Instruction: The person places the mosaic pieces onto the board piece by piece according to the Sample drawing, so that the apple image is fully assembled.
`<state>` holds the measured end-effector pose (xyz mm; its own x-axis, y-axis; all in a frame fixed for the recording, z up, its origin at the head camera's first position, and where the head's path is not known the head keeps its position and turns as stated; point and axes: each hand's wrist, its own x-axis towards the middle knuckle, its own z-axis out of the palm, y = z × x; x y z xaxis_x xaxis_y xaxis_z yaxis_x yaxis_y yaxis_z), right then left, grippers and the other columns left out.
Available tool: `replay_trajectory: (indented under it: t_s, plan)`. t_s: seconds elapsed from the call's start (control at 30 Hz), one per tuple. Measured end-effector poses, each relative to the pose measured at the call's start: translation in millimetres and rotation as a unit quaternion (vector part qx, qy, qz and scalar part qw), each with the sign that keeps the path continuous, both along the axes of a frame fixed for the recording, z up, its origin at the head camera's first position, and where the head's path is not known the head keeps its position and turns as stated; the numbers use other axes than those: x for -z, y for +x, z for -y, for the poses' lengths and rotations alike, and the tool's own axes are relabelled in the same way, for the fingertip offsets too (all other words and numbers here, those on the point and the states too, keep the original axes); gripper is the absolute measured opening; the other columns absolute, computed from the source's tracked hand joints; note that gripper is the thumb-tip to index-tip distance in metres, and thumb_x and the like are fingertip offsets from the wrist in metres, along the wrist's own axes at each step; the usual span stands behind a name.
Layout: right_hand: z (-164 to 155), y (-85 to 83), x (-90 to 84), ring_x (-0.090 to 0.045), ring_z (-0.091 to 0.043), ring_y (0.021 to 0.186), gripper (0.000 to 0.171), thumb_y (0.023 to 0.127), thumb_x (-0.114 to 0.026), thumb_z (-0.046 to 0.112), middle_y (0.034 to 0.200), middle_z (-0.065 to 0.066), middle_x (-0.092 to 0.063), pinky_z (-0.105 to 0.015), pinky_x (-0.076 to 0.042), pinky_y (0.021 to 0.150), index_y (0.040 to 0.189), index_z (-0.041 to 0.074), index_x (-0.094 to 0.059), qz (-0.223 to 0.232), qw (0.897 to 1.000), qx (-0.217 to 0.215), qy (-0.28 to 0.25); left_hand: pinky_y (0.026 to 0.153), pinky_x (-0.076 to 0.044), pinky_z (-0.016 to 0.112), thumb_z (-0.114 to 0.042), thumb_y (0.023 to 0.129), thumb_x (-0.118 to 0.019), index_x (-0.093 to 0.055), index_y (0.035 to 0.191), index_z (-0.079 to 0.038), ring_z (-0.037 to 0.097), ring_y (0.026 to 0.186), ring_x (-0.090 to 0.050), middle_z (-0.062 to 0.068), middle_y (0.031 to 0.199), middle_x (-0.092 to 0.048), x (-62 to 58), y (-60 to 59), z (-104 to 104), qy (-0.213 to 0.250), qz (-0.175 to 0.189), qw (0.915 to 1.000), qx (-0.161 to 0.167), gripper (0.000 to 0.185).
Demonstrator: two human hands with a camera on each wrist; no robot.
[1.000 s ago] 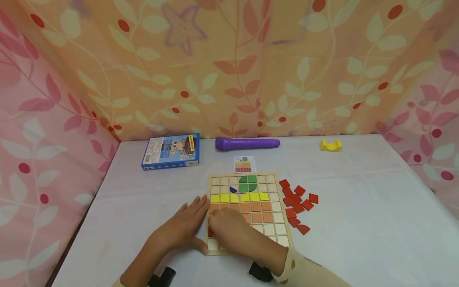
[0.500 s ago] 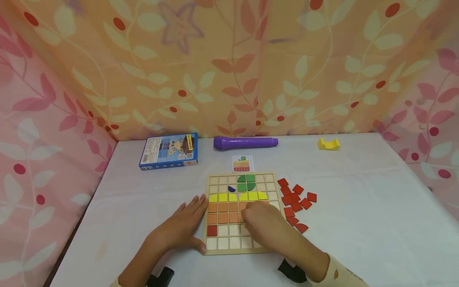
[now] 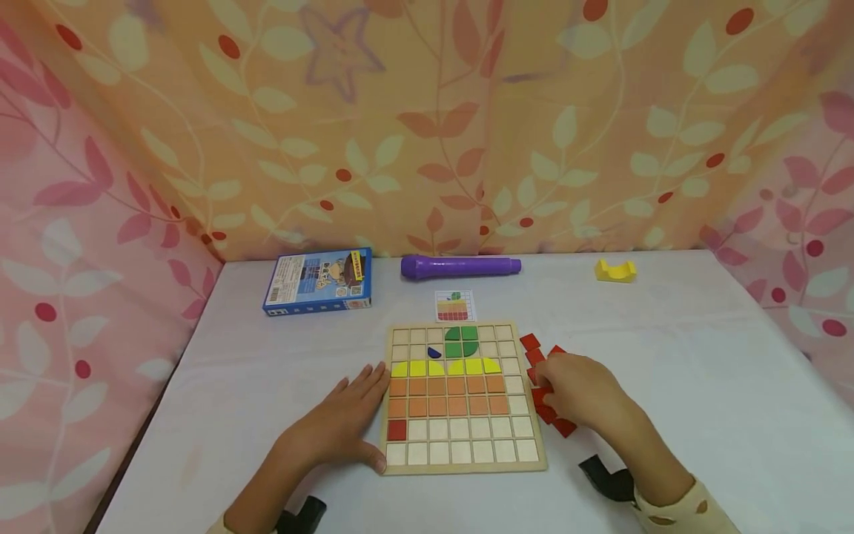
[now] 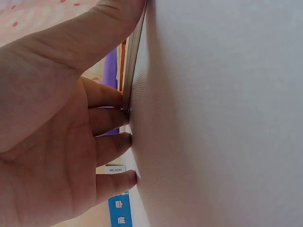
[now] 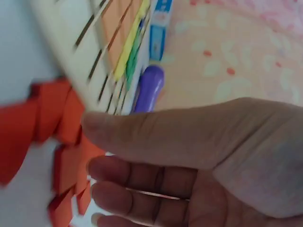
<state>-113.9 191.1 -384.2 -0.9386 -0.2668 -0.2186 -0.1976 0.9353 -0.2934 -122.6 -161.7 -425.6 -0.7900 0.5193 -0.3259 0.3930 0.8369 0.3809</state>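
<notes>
A wooden grid board (image 3: 462, 463) lies on the white table, with green, yellow and orange tiles in its upper rows and one red tile (image 3: 396, 429) at the lower left. My left hand (image 3: 347, 423) lies flat against the board's left edge, fingers straight (image 4: 111, 123). My right hand (image 3: 577, 386) hovers over a heap of loose red tiles (image 3: 534, 348) right of the board; its fingers (image 5: 128, 182) are loosely bent above the red tiles (image 5: 42, 118) and nothing shows between them.
A small pattern card (image 3: 454, 305) lies just behind the board. Along the back sit a blue box (image 3: 319, 281), a purple marker-like tube (image 3: 460, 266) and a yellow block (image 3: 614, 271). Patterned fabric walls close in three sides.
My right hand left the board's lower left, where a red tile now sits, and moved right to the loose red tiles. The left hand stayed put.
</notes>
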Motion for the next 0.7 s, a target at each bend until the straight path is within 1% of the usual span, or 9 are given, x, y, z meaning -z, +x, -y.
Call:
replay_trajectory:
  t_s: [0.13,0.23,0.3,0.37,0.47,0.63,0.7]
  plan:
    - [-12,-2.3,8.6,-0.051,-0.016,0.069,0.016,0.079,-0.081,0.004,0.072,0.005,-0.055,-0.031,-0.046,0.058,0.085,0.013,-0.069,0.031,0.999,0.005,-0.028,0.118,-0.015,0.058,-0.06,0.057,-0.09,-0.025,0.159,-0.003,0.031,0.152,-0.008,0.01,0.165,-0.017,0.2,0.8,0,0.0,-0.001,1.0,0.0,0.134]
    - [-17,-4.4,14.1,-0.052,-0.016,0.072,0.017,0.079,-0.08,0.002,0.075,0.007,-0.057,-0.032,-0.047,0.062,0.089,0.013,-0.071,0.029,0.998,0.001,-0.053,0.118,-0.017,0.058,-0.06,0.056,-0.09,-0.025,0.158,-0.003,0.031,0.152,-0.01,0.011,0.165,-0.018,0.2,0.9,0,0.001,-0.005,1.0,0.001,0.133]
    - [-20,-5.5,16.3,-0.052,-0.015,0.074,0.016,0.08,-0.079,0.002,0.078,0.007,-0.058,-0.032,-0.047,0.064,0.09,0.014,-0.073,0.022,0.998,-0.002,-0.061,0.118,-0.017,0.058,-0.06,0.056,-0.09,-0.025,0.158,-0.003,0.031,0.152,-0.01,0.011,0.165,-0.018,0.2,0.9,0,0.002,-0.004,1.0,0.0,0.133]
    - [-22,-5.6,17.9,-0.052,-0.015,0.075,0.016,0.081,-0.078,0.002,0.082,0.007,-0.06,-0.031,-0.047,0.065,0.091,0.013,-0.074,0.009,0.998,-0.016,-0.058,0.118,-0.016,0.058,-0.06,0.057,-0.09,-0.025,0.158,-0.003,0.031,0.152,-0.01,0.011,0.165,-0.018,0.7,0.7,0,0.004,-0.002,1.0,0.0,0.133]
    - [-23,-4.6,19.4,-0.051,-0.013,0.074,0.016,0.08,-0.079,0.003,0.085,0.006,-0.058,-0.029,-0.047,0.064,0.091,0.014,-0.074,-0.003,0.999,-0.03,-0.041,0.118,-0.016,0.058,-0.059,0.057,-0.09,-0.025,0.158,-0.003,0.032,0.152,-0.009,0.011,0.165,-0.018,1.4,0.7,0,0.007,0.0,1.0,0.001,0.133]
    - [-22,-2.6,21.7,-0.049,-0.011,0.071,0.018,0.078,-0.08,0.003,0.082,0.007,-0.055,-0.027,-0.047,0.062,0.09,0.014,-0.073,-0.032,0.998,-0.047,-0.018,0.118,-0.017,0.058,-0.061,0.056,-0.089,-0.025,0.158,-0.002,0.032,0.152,-0.009,0.012,0.165,-0.018,1.9,0.1,-1,0.0,-0.006,1.0,0.005,0.134]
    - [-22,-2.3,22.0,-0.049,-0.011,0.071,0.018,0.077,-0.081,0.003,0.081,0.007,-0.055,-0.026,-0.047,0.061,0.089,0.013,-0.072,-0.037,0.998,-0.05,-0.015,0.118,-0.017,0.058,-0.061,0.056,-0.089,-0.025,0.158,-0.003,0.032,0.152,-0.009,0.012,0.165,-0.018,0.9,0.4,-1,-0.001,-0.005,1.0,0.003,0.134]
